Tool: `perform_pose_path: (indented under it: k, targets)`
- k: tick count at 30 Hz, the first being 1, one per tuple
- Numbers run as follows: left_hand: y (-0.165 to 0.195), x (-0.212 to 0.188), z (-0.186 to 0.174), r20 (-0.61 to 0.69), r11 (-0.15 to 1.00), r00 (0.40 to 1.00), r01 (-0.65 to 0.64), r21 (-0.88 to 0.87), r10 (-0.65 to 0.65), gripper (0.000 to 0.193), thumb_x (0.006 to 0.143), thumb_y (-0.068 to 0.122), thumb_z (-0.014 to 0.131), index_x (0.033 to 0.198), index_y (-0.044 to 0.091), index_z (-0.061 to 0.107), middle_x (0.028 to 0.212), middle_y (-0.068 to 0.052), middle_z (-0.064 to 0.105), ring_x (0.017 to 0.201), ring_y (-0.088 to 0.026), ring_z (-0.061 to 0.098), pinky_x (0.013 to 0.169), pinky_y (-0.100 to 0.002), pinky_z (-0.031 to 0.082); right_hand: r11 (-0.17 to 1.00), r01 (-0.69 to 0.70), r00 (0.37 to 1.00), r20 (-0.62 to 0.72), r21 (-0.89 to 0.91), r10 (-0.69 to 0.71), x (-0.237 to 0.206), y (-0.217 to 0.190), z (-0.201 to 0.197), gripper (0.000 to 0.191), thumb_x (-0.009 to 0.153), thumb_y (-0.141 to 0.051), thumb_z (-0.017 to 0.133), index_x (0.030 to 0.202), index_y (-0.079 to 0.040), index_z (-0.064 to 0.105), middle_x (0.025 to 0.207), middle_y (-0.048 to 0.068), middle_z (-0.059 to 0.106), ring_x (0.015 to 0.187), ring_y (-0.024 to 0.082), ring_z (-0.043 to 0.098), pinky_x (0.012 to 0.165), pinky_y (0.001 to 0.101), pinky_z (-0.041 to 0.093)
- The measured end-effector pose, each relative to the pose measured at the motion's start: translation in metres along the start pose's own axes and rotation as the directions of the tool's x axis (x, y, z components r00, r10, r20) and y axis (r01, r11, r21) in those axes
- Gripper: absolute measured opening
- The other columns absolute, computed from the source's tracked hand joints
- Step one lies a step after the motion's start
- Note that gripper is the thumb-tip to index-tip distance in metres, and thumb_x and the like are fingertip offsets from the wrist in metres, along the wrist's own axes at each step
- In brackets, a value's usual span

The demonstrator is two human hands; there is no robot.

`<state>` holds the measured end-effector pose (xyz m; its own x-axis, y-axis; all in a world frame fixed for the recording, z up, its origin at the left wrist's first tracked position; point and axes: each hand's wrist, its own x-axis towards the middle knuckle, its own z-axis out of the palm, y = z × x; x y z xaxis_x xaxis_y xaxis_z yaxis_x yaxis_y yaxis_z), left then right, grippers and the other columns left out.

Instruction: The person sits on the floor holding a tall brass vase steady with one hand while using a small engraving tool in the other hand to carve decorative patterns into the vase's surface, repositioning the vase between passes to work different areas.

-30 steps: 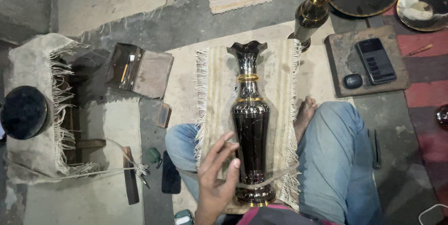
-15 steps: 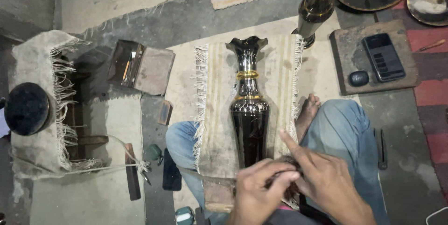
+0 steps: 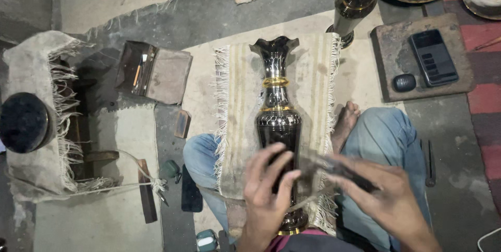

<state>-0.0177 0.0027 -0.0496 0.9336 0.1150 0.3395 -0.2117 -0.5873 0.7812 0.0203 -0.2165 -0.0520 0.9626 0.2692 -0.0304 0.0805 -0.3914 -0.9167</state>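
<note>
My left hand point(image 3: 266, 189) rests open-fingered on the vase point(image 3: 277, 126) lying across my lap. My right hand point(image 3: 389, 197) grips a thin tool point(image 3: 334, 167) over it. Left of the vase, an open box point(image 3: 136, 68) holds small tools.

A tall dark metal vase with gold bands point(image 3: 278, 121) lies on a fringed beige cloth point(image 3: 313, 74) across the lap; the left hand point(image 3: 266, 189) rests on it, the right hand point(image 3: 389, 200) grips a blurred dark tool point(image 3: 334, 168).

One screen noted: a dark rectangular phone point(image 3: 433, 57) lies face up on a brown slab point(image 3: 389, 77) at upper right, its display unlit, just beside a small dark rounded object point(image 3: 404, 82). No packages, labels or signs observed.
</note>
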Motion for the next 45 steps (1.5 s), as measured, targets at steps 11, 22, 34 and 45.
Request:
perform_pose_path:
  k: [11,22,34,45]
  targets:
    - [-0.007,-0.012,-0.010,0.231,0.969,0.973,-0.063,0.240,0.006,0.054,0.096,0.021,0.070,0.147,0.009,0.057,0.162,-0.024,0.036,0.146,-0.048,0.037,0.117,-0.055,0.034,0.987,0.077,0.994,-0.062,-0.142,-0.086,0.017,-0.030,0.013,0.044,0.074,-0.010,0.083,0.118,-0.008,0.075,0.095,0.011,0.081,0.076,0.015,0.080,0.064,0.0277,0.060]
    - [-0.007,-0.011,-0.010,0.265,0.967,0.964,-0.055,0.248,-0.013,0.051,0.097,0.022,0.068,0.146,0.010,0.059,0.164,-0.024,0.034,0.148,-0.049,0.034,0.116,-0.056,0.033,0.983,0.034,0.999,-0.032,-0.178,-0.041,0.014,-0.028,0.010,0.047,0.073,-0.009,0.081,0.119,-0.009,0.074,0.096,0.010,0.081,0.080,0.015,0.081,0.066,0.0287,0.061]
    - [-0.007,-0.011,-0.009,0.277,0.968,0.960,-0.028,0.249,-0.043,0.051,0.097,0.022,0.067,0.146,0.012,0.060,0.165,-0.023,0.032,0.148,-0.049,0.033,0.115,-0.057,0.032,0.975,-0.035,0.999,-0.028,-0.217,0.030,0.015,-0.033,0.010,0.047,0.073,-0.012,0.083,0.119,-0.013,0.075,0.093,0.008,0.081,0.077,0.013,0.081,0.062,0.0281,0.061]
    - [-0.008,-0.011,-0.009,0.241,0.969,0.971,-0.047,0.241,-0.012,0.052,0.096,0.023,0.069,0.146,0.013,0.060,0.165,-0.022,0.034,0.148,-0.049,0.034,0.119,-0.056,0.032,0.941,-0.057,0.997,0.029,-0.335,0.071,0.029,-0.048,0.002,0.048,0.073,-0.020,0.088,0.120,-0.016,0.077,0.081,0.011,0.079,0.060,0.019,0.075,0.055,0.0318,0.057]
